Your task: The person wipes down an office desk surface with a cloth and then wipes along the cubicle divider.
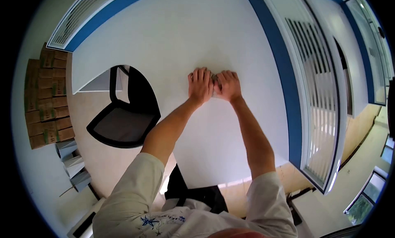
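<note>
Both my hands rest close together above the white desk [230, 151], near its middle. My left hand [200, 85] has its fingers curled, the knuckles facing up. Beside it, my right hand [227, 85] is curled in the same way, with its thumb side toward the left hand. A small greyish-beige thing [214, 79] shows in the narrow gap between the two hands, and both appear to grip it. Most of it is hidden by the fingers, so I cannot make out what it is.
A black office chair [123, 124] stands at the desk's left side. Blue-edged partitions [284, 77] with striped glass line the desk's right and far left. Stacked brown cardboard boxes [47, 98] are against the left wall. White cabinetry [314, 213] is at the lower right.
</note>
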{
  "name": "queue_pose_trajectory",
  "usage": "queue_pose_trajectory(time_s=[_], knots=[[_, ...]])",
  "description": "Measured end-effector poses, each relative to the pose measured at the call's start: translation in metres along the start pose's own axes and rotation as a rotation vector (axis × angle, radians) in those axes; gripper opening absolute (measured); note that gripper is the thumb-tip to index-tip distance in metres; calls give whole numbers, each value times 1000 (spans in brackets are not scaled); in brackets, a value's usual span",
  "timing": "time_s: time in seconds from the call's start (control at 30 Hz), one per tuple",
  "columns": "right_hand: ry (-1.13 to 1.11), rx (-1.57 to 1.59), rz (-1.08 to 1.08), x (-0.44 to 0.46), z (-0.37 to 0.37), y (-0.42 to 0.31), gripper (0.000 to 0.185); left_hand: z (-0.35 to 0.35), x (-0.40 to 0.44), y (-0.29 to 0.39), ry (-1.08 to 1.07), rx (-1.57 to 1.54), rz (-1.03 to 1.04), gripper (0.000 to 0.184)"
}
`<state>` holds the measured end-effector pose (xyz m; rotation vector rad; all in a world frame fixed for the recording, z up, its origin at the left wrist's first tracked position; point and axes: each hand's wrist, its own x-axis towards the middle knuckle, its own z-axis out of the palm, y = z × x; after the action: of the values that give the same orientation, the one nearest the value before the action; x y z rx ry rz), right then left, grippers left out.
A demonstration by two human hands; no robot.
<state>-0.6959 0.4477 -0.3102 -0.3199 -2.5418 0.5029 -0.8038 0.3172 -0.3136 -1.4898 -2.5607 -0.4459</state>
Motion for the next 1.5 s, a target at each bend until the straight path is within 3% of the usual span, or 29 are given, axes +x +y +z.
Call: queue_pose_trajectory(time_s=[0.47, 0.67, 0.73, 0.8, 1.07, 1.3, 1.33, 1.37, 1.4, 1.5], knots=[[59, -10, -37, 50, 17, 52, 17, 31, 60, -15, 42, 72, 9, 35], [182, -114, 24, 122, 48, 104, 19, 59, 158, -51, 88, 95, 73, 31], [143, -120, -11, 152, 61, 131, 21, 73, 196, -66, 191, 105, 126, 28], [120, -109, 21, 192, 61, 146, 24, 67, 235, -68, 178, -55, 87, 29], [172, -196, 82, 277, 91, 197, 23, 99, 343, -108, 227, -50, 152, 27], [146, -383, 179, 284, 91, 185, 24, 92, 349, -104, 269, -24, 118, 25], [133, -368, 230, 279, 92, 181, 33, 89, 342, -100, 287, -45, 99, 27], [164, -489, 208, 268, 93, 174, 27, 89, 336, -97, 308, -67, 82, 29], [196, -604, 182, 257, 94, 165, 20, 96, 319, -97, 180, 140, 43, 25], [176, -479, 184, 215, 76, 124, 17, 76, 267, -84, 207, 54, 48, 24]])
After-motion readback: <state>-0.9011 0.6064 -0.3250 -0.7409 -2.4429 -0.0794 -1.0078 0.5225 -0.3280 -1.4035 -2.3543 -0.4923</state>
